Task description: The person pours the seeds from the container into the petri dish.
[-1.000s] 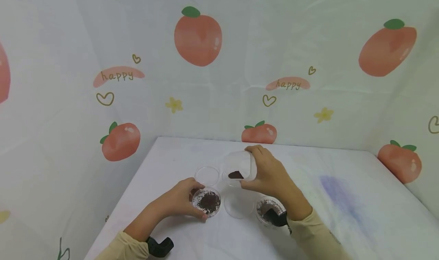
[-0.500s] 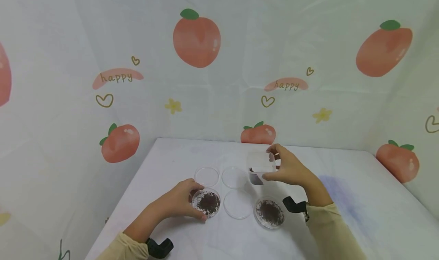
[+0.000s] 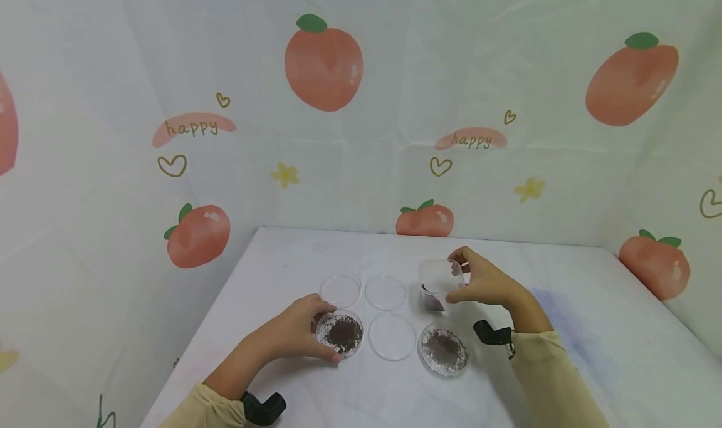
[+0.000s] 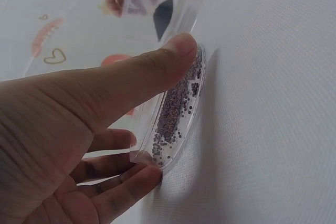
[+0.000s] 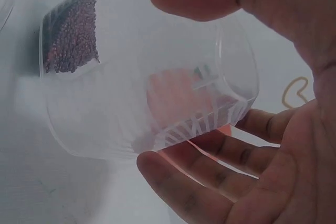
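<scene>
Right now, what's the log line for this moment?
left hand: holds dish of dark grains | right hand: around clear cup with more grains | second grain dish: untouched

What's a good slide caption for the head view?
Left hand grips a dish of dark grains while the right hand holds a clear cup beyond a second dish.

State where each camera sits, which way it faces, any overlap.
Head: on the head, forward and down at the table; left hand, right hand, sleeves show.
Left wrist: worn there, facing the held dish; left hand near, right beyond.
Right wrist: worn there, facing the cup; right hand only.
Shared by head and right wrist: cup.
</scene>
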`<state>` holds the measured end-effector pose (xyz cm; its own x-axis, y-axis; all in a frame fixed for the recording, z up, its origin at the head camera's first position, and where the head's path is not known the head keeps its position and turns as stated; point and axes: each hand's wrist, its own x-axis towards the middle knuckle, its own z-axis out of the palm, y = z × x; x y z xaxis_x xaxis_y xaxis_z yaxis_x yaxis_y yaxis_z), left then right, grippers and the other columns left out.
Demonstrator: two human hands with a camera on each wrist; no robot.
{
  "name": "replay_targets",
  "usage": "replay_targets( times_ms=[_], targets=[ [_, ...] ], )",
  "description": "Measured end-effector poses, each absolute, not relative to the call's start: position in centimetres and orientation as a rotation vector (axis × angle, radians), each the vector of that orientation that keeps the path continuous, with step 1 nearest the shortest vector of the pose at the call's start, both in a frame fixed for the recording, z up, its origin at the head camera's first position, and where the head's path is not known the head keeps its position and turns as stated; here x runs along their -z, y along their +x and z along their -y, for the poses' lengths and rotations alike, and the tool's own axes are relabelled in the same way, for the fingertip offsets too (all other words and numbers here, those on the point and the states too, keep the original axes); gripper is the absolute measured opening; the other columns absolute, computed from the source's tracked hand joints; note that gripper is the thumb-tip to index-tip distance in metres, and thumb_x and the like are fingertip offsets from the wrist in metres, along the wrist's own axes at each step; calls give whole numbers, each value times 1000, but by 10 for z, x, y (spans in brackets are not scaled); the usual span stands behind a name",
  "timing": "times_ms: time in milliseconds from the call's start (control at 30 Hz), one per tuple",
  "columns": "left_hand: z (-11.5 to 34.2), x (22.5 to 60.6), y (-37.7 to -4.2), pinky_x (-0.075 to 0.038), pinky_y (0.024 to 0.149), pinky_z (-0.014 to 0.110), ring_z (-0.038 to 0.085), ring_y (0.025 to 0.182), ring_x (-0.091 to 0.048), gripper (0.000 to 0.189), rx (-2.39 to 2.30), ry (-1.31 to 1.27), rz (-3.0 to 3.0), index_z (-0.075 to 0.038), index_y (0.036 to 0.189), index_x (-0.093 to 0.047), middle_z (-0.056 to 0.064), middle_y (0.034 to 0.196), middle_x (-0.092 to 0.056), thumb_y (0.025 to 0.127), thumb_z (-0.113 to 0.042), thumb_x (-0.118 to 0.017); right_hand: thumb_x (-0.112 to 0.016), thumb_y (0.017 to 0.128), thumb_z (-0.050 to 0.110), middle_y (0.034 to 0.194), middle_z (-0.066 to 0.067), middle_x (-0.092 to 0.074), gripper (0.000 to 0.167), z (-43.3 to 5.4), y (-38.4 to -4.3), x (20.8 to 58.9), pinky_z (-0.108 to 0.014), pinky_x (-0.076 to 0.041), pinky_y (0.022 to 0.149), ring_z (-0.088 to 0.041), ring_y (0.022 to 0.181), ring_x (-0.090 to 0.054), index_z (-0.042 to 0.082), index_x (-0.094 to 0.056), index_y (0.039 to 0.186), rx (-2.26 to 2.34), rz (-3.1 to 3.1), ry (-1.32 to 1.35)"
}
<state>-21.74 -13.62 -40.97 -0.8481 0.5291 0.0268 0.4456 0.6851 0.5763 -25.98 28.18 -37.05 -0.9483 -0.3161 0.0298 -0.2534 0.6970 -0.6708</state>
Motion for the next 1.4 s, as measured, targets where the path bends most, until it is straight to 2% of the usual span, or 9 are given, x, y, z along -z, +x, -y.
replay_targets(
  times_ms=[267, 600, 833, 1133, 1400],
  targets=[
    [136, 407, -215, -55, 82, 30, 12, 94, -57, 93, -895, 796, -2759, -1, 134, -69, -1, 110, -64, 61, -48, -103, -91, 71, 23, 132, -20, -59, 85, -287, -260, 375, -55, -52, 105, -42, 133, -56, -1, -49, 141, 1114, -2771, -451],
    [135, 402, -213, -55, 83, 32, 13, 96, -58, 93, -883, 784, -2761, -1, 134, -69, 1, 111, -65, 61, -48, -103, -91, 72, 25, 136, -20, -60, 87, -293, -261, 374, -56, -51, 107, -44, 136, -54, 0, -48, 144, 1064, -2758, -428],
    [136, 402, -213, -54, 83, 32, 14, 95, -57, 92, -894, 802, -2755, 0, 133, -69, 2, 111, -65, 62, -47, -103, -90, 72, 23, 134, -20, -60, 85, -294, -259, 373, -48, -54, 101, -43, 134, -56, -1, -48, 142, 1069, -2734, -429],
    [135, 401, -212, -53, 82, 31, 14, 95, -56, 92, -905, 786, -2753, 0, 133, -69, 2, 111, -65, 61, -45, -104, -90, 73, 23, 134, -20, -58, 85, -297, -261, 376, -47, -55, 99, -43, 134, -56, 0, -47, 142, 1073, -2720, -437],
    [135, 400, -211, -54, 83, 32, 14, 95, -56, 92, -899, 783, -2750, 0, 134, -68, 2, 111, -65, 62, -44, -104, -90, 74, 24, 144, -25, -48, 94, -297, -262, 377, -56, -50, 106, -47, 139, -49, 2, -37, 149, 1014, -2687, -436]
  ],
)
